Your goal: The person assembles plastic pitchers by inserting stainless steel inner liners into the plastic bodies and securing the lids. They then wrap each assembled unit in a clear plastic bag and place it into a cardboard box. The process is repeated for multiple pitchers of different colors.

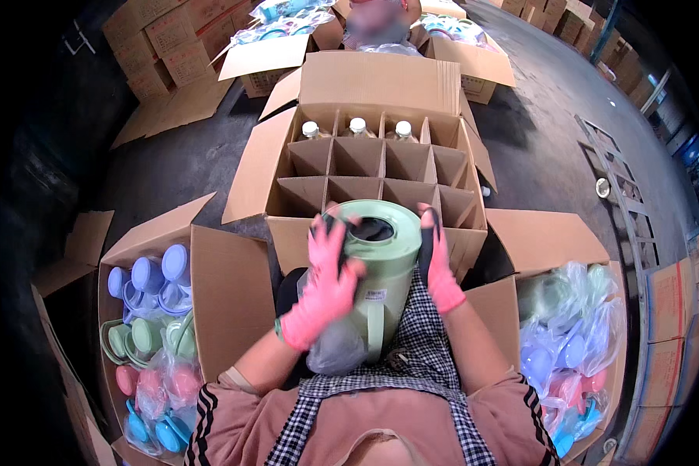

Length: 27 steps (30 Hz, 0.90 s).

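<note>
Between my hands stands a pale green thermos jug body [384,268], upright in my lap, with a round dark opening in its top. Its handle [375,330] faces me, below a small white label. My left hand [324,276], in a pink glove with dark fingertips, curls against the jug's upper left side. On the opposite side my right hand [438,268], gloved alike, presses along the jug with its fingers pointing up. A crumpled clear plastic bag [337,349] hangs beside the jug, below my left hand.
Ahead is an open carton [377,81] with cardboard dividers and three white-capped bottles [357,128]. Open cartons of coloured plastic parts flank me, left [233,272] and right [547,239]. A person [377,23] is beyond, between more cartons. A metal frame [625,190] lies right.
</note>
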{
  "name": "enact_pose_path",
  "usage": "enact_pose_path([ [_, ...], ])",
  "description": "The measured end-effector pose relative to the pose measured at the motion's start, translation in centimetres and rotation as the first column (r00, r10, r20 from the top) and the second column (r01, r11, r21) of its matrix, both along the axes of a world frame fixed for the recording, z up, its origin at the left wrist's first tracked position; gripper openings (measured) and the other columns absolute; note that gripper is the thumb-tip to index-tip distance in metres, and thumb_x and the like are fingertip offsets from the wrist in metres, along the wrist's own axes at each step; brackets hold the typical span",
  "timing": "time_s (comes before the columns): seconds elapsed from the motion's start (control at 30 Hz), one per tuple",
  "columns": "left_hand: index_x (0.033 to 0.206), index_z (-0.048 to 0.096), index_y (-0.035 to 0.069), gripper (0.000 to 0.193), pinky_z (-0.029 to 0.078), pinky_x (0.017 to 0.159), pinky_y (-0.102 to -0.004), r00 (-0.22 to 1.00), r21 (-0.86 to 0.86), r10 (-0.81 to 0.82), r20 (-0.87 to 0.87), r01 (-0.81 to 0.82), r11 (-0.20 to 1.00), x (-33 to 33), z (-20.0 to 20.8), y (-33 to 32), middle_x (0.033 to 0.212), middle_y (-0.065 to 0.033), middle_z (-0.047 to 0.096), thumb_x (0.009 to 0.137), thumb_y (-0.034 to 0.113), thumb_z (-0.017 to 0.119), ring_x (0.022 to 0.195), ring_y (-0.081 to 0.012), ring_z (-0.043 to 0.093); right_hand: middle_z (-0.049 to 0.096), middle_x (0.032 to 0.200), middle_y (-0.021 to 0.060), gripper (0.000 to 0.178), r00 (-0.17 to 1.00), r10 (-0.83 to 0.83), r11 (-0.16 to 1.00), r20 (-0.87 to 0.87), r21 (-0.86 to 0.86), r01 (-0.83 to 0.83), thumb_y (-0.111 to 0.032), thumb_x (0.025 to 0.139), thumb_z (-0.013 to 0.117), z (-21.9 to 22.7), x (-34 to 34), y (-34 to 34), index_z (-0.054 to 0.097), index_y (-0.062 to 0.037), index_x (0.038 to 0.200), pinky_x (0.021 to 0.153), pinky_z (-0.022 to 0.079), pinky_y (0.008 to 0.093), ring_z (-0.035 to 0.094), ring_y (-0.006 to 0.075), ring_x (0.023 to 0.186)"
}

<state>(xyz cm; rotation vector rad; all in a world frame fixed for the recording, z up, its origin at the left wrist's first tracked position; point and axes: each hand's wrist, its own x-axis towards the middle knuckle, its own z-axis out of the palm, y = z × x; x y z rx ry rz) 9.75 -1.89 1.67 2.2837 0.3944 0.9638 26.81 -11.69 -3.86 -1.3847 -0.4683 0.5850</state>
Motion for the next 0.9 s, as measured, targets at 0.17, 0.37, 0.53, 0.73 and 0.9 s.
enact_pose_path([
  [0.17, 0.118, 0.039, -0.005, 0.041, 0.028, 0.098, -0.0353, 0.965, -0.734, 0.109, 0.237, 0.104, 0.671, 0.6, -2.4, 4.8, 0.124, -0.0211, 0.038, 0.079, 0.008, 0.039, 0.114, -0.0327, 0.036, 0.04, 0.125, 0.0133, 0.039, 0.87, -0.049, 0.994, 0.49, 0.105, -0.003, -0.025, 0.093, 0.038, 0.8, -3.9, -0.6, 0.036, -0.0027, 0.124, 0.1, 0.027, 0.0338, 0.038, 0.025, 0.118],
  [0.37, 0.123, 0.034, -0.003, 0.051, 0.026, 0.099, -0.0413, 0.988, -0.316, 0.053, 0.144, -0.005, 0.949, 0.0, -1.5, 1.7, 0.126, -0.026, 0.031, 0.074, 0.007, 0.043, 0.115, -0.0409, 0.031, 0.044, 0.12, 0.0152, 0.038, 0.94, -0.151, 0.988, 0.307, 0.017, 0.154, -0.024, 0.093, 0.037, 0.0, -0.8, -1.0, 0.037, -0.0034, 0.124, 0.096, 0.031, 0.0364, 0.042, 0.0239, 0.11],
  [0.53, 0.125, 0.031, -0.003, 0.058, 0.024, 0.1, -0.0459, 0.993, 0.041, -0.003, -0.121, 0.008, 0.999, -0.2, -0.7, -0.2, 0.125, -0.0262, 0.032, 0.07, 0.004, 0.045, 0.117, -0.043, 0.03, 0.05, 0.113, 0.0089, 0.04, 0.991, -0.129, 0.989, -0.026, -0.075, 0.126, -0.03, 0.093, 0.039, -1.3, 1.8, 1.0, 0.04, -0.0066, 0.125, 0.094, 0.034, 0.0302, 0.046, 0.0198, 0.107],
  [0.73, 0.132, 0.02, -0.001, 0.068, 0.024, 0.101, -0.0481, 0.989, -0.429, -0.068, 0.135, 0.12, 0.895, 0.4, -2.3, 2.3, 0.132, -0.028, 0.023, 0.072, 0.006, 0.052, 0.122, -0.0421, 0.026, 0.047, 0.12, 0.0067, 0.054, 0.909, 0.232, 0.892, -0.346, 0.449, -0.056, -0.042, 0.093, 0.033, -3.5, 1.0, 0.9, 0.036, -0.0004, 0.127, 0.097, 0.033, 0.0311, 0.044, 0.0176, 0.11],
  [0.9, 0.107, 0.048, 0.002, 0.066, 0.027, 0.095, -0.0558, 0.99, 0.444, -0.085, 0.11, 0.028, 0.896, -0.8, 3.7, 3.1, 0.117, -0.0169, 0.045, 0.052, 0.023, 0.076, 0.12, -0.0406, 0.03, 0.04, 0.126, 0.0116, 0.068, 0.978, 0.2, 0.754, -0.057, 0.646, -0.117, -0.056, 0.087, 0.03, 10.6, -0.4, 0.3, 0.027, -0.0021, 0.13, 0.1, 0.031, 0.0362, 0.04, 0.0227, 0.116],
])
